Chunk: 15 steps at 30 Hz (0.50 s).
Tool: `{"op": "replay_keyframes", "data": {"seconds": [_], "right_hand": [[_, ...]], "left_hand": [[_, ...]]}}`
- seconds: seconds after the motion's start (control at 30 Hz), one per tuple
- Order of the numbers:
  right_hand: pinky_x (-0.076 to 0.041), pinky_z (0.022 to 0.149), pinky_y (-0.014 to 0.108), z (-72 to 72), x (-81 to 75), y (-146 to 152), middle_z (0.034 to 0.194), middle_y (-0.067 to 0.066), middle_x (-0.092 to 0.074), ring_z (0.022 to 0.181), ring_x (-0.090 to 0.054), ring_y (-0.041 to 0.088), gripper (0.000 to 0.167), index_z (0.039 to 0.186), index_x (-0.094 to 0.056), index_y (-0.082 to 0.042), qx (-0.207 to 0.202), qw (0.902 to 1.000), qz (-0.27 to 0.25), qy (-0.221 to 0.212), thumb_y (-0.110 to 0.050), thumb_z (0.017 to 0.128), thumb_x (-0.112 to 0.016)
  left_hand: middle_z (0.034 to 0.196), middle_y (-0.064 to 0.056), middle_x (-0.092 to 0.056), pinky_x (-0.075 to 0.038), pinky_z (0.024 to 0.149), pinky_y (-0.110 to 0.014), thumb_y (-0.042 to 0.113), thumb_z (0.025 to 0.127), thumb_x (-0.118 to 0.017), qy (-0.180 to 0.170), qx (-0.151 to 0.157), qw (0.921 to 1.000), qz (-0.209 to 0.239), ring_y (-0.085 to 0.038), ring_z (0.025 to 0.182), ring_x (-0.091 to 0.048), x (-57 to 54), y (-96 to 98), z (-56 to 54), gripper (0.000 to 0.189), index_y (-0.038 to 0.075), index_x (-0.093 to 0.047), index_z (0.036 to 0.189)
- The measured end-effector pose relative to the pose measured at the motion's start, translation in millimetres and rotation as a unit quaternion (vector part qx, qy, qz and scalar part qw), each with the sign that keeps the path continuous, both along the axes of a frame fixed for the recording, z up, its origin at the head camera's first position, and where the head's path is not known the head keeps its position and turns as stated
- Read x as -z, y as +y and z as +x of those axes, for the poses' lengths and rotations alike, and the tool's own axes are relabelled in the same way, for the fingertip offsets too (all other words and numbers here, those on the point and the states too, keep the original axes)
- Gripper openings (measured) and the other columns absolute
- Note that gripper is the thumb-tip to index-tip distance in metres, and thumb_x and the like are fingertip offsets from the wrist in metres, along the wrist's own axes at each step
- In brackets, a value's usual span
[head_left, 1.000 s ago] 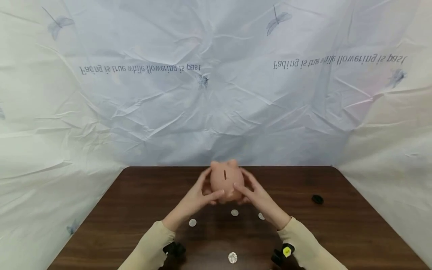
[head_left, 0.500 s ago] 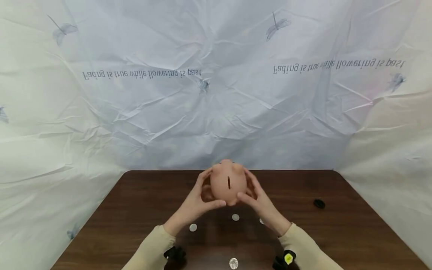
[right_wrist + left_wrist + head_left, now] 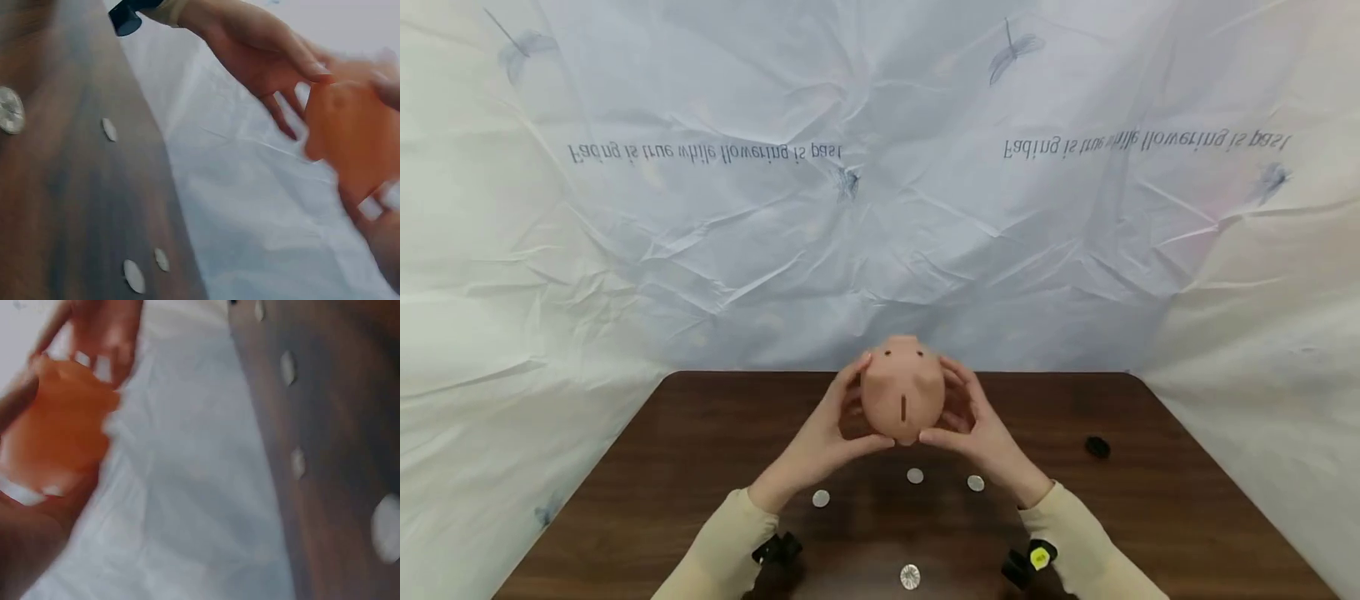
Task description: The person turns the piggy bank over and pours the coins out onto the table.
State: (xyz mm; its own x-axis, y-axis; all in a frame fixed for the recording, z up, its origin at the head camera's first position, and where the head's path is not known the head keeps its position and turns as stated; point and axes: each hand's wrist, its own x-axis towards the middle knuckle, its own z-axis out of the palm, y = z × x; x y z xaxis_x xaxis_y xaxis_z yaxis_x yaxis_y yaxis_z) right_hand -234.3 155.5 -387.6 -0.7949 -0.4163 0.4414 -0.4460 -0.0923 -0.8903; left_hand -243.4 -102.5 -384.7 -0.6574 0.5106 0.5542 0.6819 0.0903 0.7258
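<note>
A pink piggy bank [image 3: 902, 383] is held up above the table between both hands, its coin slot facing the head camera and its snout pointing away. My left hand [image 3: 820, 433] grips its left side, the thumb near the tail end. On the other side my right hand [image 3: 985, 429] grips it the same way, fingers wrapped behind. In the left wrist view the piggy bank [image 3: 59, 428] looks orange and blurred; the right wrist view shows the piggy bank [image 3: 356, 125] with both hands around it.
Several silver coins lie on the dark wooden table [image 3: 715, 467], one coin [image 3: 910, 577] near the front and another coin [image 3: 914, 476] below the piggy bank. A small black round object [image 3: 1097, 447] sits at the right. A pale printed sheet [image 3: 760, 250] hangs behind.
The piggy bank has tipped so that its eyes and snout now show, and it has risen slightly. Both hands have kept their grip, their thumbs shifting toward the tail end.
</note>
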Motion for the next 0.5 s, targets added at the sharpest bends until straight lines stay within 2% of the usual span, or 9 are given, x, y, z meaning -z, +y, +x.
{"op": "replay_keyframes", "data": {"seconds": [0.07,0.1,0.17,0.23,0.3,0.33,0.4,0.47,0.5], "right_hand": [[-0.048,0.106,0.037,-0.3,-4.0,0.1,0.162,0.018,-0.019,0.141,-0.04,0.03,0.1,0.162,-0.012,-0.018,-0.022,0.9993,-0.02,0.023,0.001,0.088,-0.076],[-0.048,0.105,0.038,-0.9,-5.2,-0.2,0.162,0.016,-0.02,0.141,-0.04,0.028,0.101,0.162,-0.013,-0.019,-0.02,0.9996,-0.018,0.008,0.001,0.088,-0.077],[-0.052,0.099,0.039,-2.1,-6.2,-1.4,0.157,0.016,-0.028,0.129,-0.053,0.026,0.091,0.161,-0.017,-0.021,0.007,0.9981,0.01,-0.06,-0.008,0.092,-0.075],[-0.055,0.091,0.04,-1.8,-6.7,-2.5,0.152,0.014,-0.035,0.11,-0.063,0.022,0.079,0.161,-0.021,-0.022,0.04,0.9901,0.049,-0.125,-0.019,0.098,-0.069],[-0.057,0.086,0.039,0.1,-9.3,-2.4,0.15,0.016,-0.038,0.1,-0.065,0.018,0.074,0.161,-0.024,-0.021,0.057,0.9876,0.063,-0.132,-0.025,0.1,-0.067],[-0.057,0.087,0.039,1.6,-10.9,-0.5,0.151,0.019,-0.037,0.102,-0.065,0.02,0.075,0.161,-0.022,-0.019,0.052,0.991,0.059,-0.108,-0.023,0.1,-0.067],[-0.055,0.094,0.037,4.0,-15.1,3.6,0.157,0.02,-0.028,0.119,-0.059,0.021,0.084,0.162,-0.016,-0.016,0.019,0.9989,0.036,-0.024,-0.012,0.098,-0.069],[-0.051,0.101,0.033,3.4,-16.5,6.7,0.161,0.019,-0.021,0.135,-0.047,0.02,0.096,0.163,-0.011,-0.014,-0.019,0.9986,0.003,0.049,0.001,0.092,-0.073],[-0.049,0.104,0.032,2.6,-16.5,6.8,0.162,0.016,-0.021,0.139,-0.043,0.019,0.099,0.163,-0.011,-0.016,-0.025,0.9979,-0.004,0.06,0.004,0.09,-0.074]], "left_hand": [[0.165,-0.012,-0.018,-0.053,0.098,-0.045,-0.001,0.084,-0.081,0.05,0.011,0.9986,0.012,-0.032,0.136,-0.046,-3.5,-0.6,-1.3,0.105,0.018,-0.013,0.163],[0.165,-0.011,-0.019,-0.052,0.098,-0.046,0.0,0.084,-0.082,0.038,0.008,0.9992,0.009,-0.031,0.136,-0.047,-4.1,0.1,-1.6,0.106,0.019,-0.013,0.163],[0.161,-0.013,-0.029,-0.055,0.094,-0.045,0.01,0.089,-0.08,-0.056,0.0,0.9984,0.005,-0.029,0.131,-0.052,-2.9,3.7,-1.4,0.101,0.021,-0.013,0.163],[0.153,-0.011,-0.041,-0.058,0.088,-0.043,0.022,0.094,-0.076,-0.165,-0.019,0.9861,0.013,-0.024,0.12,-0.06,-2.1,8.2,2.1,0.094,0.023,-0.013,0.163],[0.148,-0.008,-0.047,-0.059,0.085,-0.041,0.026,0.094,-0.076,-0.2,-0.032,0.9788,0.03,-0.022,0.114,-0.064,-4.3,9.9,6.5,0.091,0.025,-0.016,0.162],[0.149,-0.01,-0.046,-0.059,0.085,-0.042,0.023,0.094,-0.076,-0.179,-0.024,0.9829,0.036,-0.024,0.115,-0.064,-6.0,10.5,7.5,0.09,0.023,-0.018,0.162],[0.156,-0.01,-0.037,-0.057,0.091,-0.044,0.011,0.09,-0.078,-0.085,-0.001,0.9955,0.042,-0.027,0.123,-0.059,-11.2,9.1,7.9,0.093,0.02,-0.019,0.162],[0.161,-0.005,-0.03,-0.055,0.095,-0.043,0.0,0.084,-0.082,-0.004,0.018,0.9988,0.044,-0.027,0.13,-0.053,-15.0,6.6,5.3,0.103,0.021,-0.017,0.162],[0.162,-0.004,-0.028,-0.054,0.096,-0.044,-0.003,0.082,-0.082,0.005,0.027,0.9986,0.046,-0.028,0.131,-0.052,-15.4,6.0,2.6,0.107,0.022,-0.017,0.162]]}}
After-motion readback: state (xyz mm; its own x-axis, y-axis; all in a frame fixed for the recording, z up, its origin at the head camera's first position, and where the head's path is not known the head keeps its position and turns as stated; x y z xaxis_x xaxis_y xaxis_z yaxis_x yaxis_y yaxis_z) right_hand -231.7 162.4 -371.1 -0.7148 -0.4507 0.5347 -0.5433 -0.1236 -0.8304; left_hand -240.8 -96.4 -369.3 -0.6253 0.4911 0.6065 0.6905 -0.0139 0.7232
